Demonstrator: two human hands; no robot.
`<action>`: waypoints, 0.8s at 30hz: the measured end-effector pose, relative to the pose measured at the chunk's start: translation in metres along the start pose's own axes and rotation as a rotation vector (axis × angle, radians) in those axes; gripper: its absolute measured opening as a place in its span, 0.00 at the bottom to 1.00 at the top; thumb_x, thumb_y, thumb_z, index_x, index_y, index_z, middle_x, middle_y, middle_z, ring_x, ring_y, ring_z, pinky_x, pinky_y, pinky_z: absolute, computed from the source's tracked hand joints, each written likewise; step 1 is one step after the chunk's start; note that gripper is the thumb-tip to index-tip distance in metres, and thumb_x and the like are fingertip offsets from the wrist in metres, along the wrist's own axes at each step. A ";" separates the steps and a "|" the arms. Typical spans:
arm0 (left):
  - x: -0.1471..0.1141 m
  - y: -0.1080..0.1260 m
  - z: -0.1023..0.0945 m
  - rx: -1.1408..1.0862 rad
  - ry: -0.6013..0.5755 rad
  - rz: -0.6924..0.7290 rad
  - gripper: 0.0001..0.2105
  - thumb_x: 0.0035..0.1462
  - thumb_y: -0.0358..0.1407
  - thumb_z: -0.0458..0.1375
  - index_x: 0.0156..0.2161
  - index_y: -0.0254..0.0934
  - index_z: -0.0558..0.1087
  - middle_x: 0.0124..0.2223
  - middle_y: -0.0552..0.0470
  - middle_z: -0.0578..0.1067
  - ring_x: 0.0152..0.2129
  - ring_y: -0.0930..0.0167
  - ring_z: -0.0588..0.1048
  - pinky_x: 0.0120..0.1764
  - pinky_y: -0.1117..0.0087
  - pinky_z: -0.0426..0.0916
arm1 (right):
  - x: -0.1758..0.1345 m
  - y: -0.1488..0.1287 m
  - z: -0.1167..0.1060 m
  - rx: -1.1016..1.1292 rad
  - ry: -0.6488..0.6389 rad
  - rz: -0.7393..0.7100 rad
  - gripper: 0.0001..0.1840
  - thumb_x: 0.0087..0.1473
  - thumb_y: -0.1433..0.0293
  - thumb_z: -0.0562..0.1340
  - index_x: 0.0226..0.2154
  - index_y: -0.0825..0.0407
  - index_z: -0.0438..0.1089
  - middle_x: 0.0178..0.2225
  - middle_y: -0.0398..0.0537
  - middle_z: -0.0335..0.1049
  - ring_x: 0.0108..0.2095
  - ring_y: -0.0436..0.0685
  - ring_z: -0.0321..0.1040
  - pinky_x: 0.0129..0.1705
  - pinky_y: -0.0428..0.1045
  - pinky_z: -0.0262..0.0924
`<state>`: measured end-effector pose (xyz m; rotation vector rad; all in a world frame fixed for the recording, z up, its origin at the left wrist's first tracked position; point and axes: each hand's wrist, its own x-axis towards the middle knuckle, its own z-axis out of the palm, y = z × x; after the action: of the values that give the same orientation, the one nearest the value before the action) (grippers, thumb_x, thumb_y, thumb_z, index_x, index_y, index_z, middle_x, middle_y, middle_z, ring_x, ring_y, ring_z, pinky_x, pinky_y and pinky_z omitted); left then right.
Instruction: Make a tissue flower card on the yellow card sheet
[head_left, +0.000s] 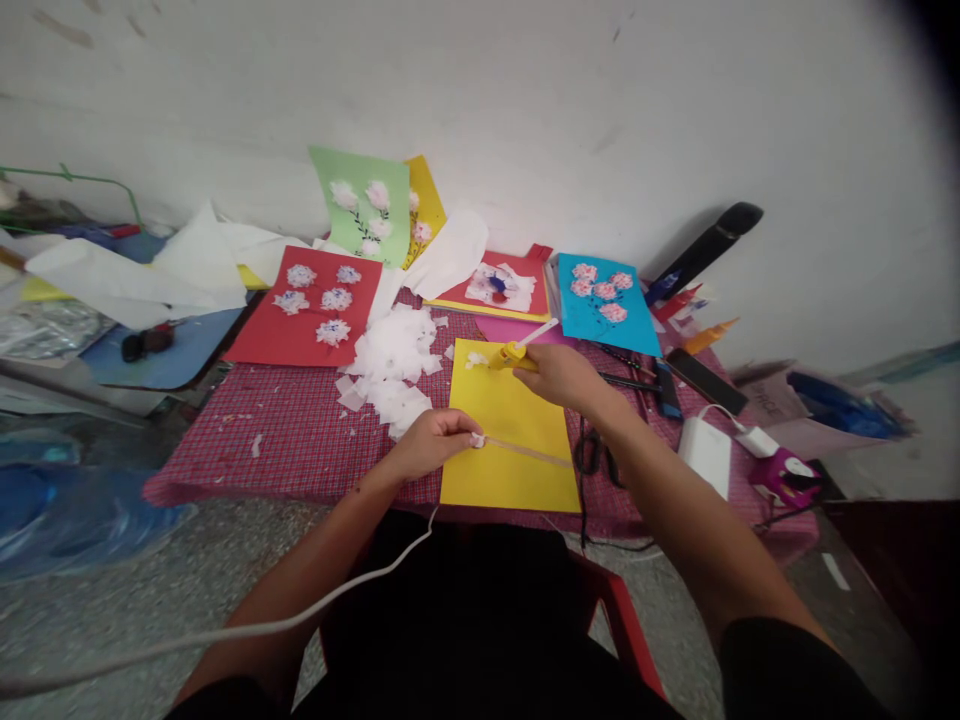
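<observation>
My right hand (562, 375) is closed around a yellow hot glue gun (512, 352), with a whitish glue stick (538, 333) jutting from it. The gun is over the upper part of a yellow paper sheet (517, 400). Just left of it, small white paper tufts (475, 359) lie on the sheet. Between thumb and fingers, my left hand (431, 442) pinches a small crumpled paper piece (478, 440) over the sheet's left edge. A loose pile of white paper squares (394, 355) lies beyond this hand.
Flower-decorated cards in red (259, 320), green (322, 170) and blue (577, 325) stand or lie around. Black scissors (590, 455), a phone (705, 380) and a white power adapter (705, 455) are at right. A white cable (337, 592) crosses my left forearm.
</observation>
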<state>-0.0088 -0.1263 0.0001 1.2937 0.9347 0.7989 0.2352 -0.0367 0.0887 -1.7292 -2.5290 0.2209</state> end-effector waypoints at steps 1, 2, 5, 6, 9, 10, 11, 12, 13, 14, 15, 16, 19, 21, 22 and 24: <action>0.000 0.000 0.000 0.000 0.001 -0.002 0.10 0.54 0.39 0.67 0.37 0.35 0.80 0.36 0.49 0.81 0.33 0.70 0.76 0.39 0.69 0.67 | 0.002 -0.003 -0.005 -0.019 -0.008 -0.008 0.15 0.62 0.61 0.61 0.41 0.54 0.77 0.39 0.58 0.80 0.34 0.60 0.72 0.30 0.49 0.47; 0.000 0.001 0.000 -0.002 0.000 -0.004 0.10 0.54 0.39 0.67 0.37 0.35 0.80 0.36 0.49 0.81 0.33 0.70 0.76 0.39 0.69 0.67 | 0.003 -0.005 -0.009 -0.031 -0.018 -0.013 0.15 0.61 0.61 0.60 0.41 0.54 0.77 0.39 0.58 0.80 0.34 0.59 0.72 0.30 0.49 0.47; 0.000 0.003 0.001 -0.013 -0.002 -0.009 0.09 0.53 0.39 0.67 0.37 0.35 0.80 0.35 0.49 0.80 0.32 0.71 0.76 0.38 0.69 0.66 | 0.008 -0.007 -0.015 0.034 -0.072 -0.022 0.13 0.59 0.62 0.61 0.37 0.54 0.76 0.36 0.55 0.79 0.31 0.58 0.70 0.28 0.49 0.47; 0.000 0.003 0.001 -0.014 -0.001 -0.010 0.09 0.53 0.39 0.67 0.37 0.35 0.80 0.35 0.49 0.80 0.32 0.71 0.76 0.39 0.69 0.66 | 0.008 -0.005 -0.015 0.103 -0.091 -0.019 0.13 0.59 0.61 0.62 0.35 0.54 0.76 0.34 0.53 0.78 0.30 0.57 0.69 0.28 0.48 0.48; 0.000 0.002 0.001 -0.015 0.003 -0.013 0.10 0.53 0.40 0.67 0.37 0.35 0.80 0.35 0.49 0.81 0.32 0.71 0.76 0.39 0.69 0.66 | 0.004 0.009 -0.009 0.410 -0.076 0.081 0.12 0.56 0.60 0.64 0.32 0.54 0.73 0.28 0.48 0.74 0.26 0.53 0.67 0.26 0.47 0.51; 0.000 0.002 0.001 -0.013 0.004 -0.013 0.10 0.53 0.40 0.67 0.37 0.35 0.80 0.35 0.49 0.81 0.32 0.71 0.76 0.39 0.69 0.67 | -0.001 0.017 -0.005 0.525 -0.043 0.144 0.12 0.54 0.60 0.65 0.32 0.54 0.72 0.26 0.46 0.72 0.25 0.53 0.66 0.25 0.46 0.52; 0.000 0.001 0.001 -0.010 0.003 -0.013 0.10 0.53 0.40 0.67 0.37 0.35 0.80 0.36 0.49 0.81 0.32 0.71 0.76 0.39 0.69 0.67 | -0.006 0.025 -0.001 0.644 -0.005 0.212 0.12 0.52 0.61 0.66 0.33 0.53 0.72 0.25 0.45 0.71 0.24 0.52 0.65 0.24 0.46 0.53; 0.000 0.000 0.000 -0.006 0.001 -0.013 0.10 0.53 0.40 0.67 0.37 0.35 0.80 0.36 0.49 0.81 0.32 0.70 0.76 0.39 0.68 0.67 | -0.014 0.034 0.004 0.773 0.021 0.264 0.14 0.49 0.61 0.68 0.34 0.53 0.72 0.24 0.44 0.70 0.23 0.52 0.65 0.24 0.46 0.54; 0.000 -0.001 0.000 0.000 -0.001 -0.014 0.11 0.53 0.40 0.67 0.37 0.35 0.80 0.36 0.48 0.81 0.33 0.70 0.76 0.39 0.68 0.67 | -0.023 0.043 0.010 0.890 0.034 0.322 0.15 0.46 0.61 0.70 0.33 0.53 0.71 0.23 0.43 0.69 0.22 0.52 0.64 0.23 0.46 0.55; 0.000 -0.002 0.000 0.006 0.000 -0.015 0.11 0.53 0.40 0.67 0.38 0.35 0.80 0.36 0.48 0.81 0.33 0.70 0.76 0.39 0.68 0.67 | -0.033 0.051 0.015 1.002 0.047 0.369 0.16 0.44 0.61 0.71 0.32 0.52 0.70 0.22 0.43 0.69 0.21 0.52 0.64 0.23 0.46 0.56; 0.000 -0.002 -0.001 0.009 0.003 -0.016 0.11 0.53 0.41 0.67 0.38 0.35 0.80 0.37 0.48 0.81 0.33 0.69 0.76 0.39 0.68 0.67 | -0.044 0.060 0.021 1.092 0.046 0.408 0.17 0.43 0.61 0.72 0.31 0.51 0.69 0.22 0.44 0.70 0.22 0.52 0.65 0.23 0.47 0.58; 0.000 -0.002 -0.001 0.012 0.004 -0.018 0.11 0.53 0.41 0.67 0.38 0.35 0.80 0.37 0.48 0.81 0.34 0.69 0.76 0.40 0.68 0.67 | -0.055 0.069 0.025 1.155 0.071 0.460 0.18 0.41 0.60 0.73 0.31 0.51 0.70 0.24 0.45 0.71 0.22 0.52 0.66 0.24 0.47 0.59; -0.002 0.001 0.000 0.011 0.015 -0.023 0.11 0.53 0.41 0.68 0.38 0.36 0.80 0.37 0.49 0.81 0.34 0.69 0.76 0.39 0.68 0.67 | -0.085 0.094 0.036 1.194 0.151 0.632 0.17 0.41 0.58 0.72 0.31 0.52 0.73 0.25 0.46 0.72 0.23 0.53 0.66 0.25 0.49 0.63; -0.002 0.003 0.001 0.000 0.022 -0.030 0.11 0.53 0.41 0.68 0.37 0.36 0.81 0.37 0.49 0.81 0.34 0.69 0.76 0.40 0.68 0.67 | -0.100 0.110 0.040 1.115 0.189 0.664 0.17 0.43 0.57 0.70 0.31 0.52 0.74 0.26 0.47 0.73 0.23 0.53 0.65 0.24 0.49 0.60; -0.003 0.005 0.002 -0.009 0.028 -0.035 0.11 0.52 0.41 0.68 0.37 0.36 0.81 0.36 0.49 0.81 0.34 0.69 0.76 0.40 0.68 0.67 | -0.105 0.118 0.042 1.067 0.196 0.665 0.17 0.45 0.56 0.69 0.30 0.52 0.74 0.26 0.48 0.73 0.23 0.54 0.65 0.24 0.49 0.59; -0.002 0.006 0.003 -0.036 0.038 -0.049 0.11 0.51 0.41 0.69 0.37 0.36 0.80 0.36 0.50 0.81 0.33 0.70 0.76 0.40 0.68 0.68 | -0.112 0.131 0.043 0.918 0.171 0.653 0.17 0.50 0.54 0.64 0.28 0.52 0.74 0.26 0.49 0.74 0.24 0.55 0.67 0.26 0.50 0.60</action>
<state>-0.0072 -0.1287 0.0068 1.2236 0.9748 0.8007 0.3911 -0.0977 0.0283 -1.8906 -1.2759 1.0081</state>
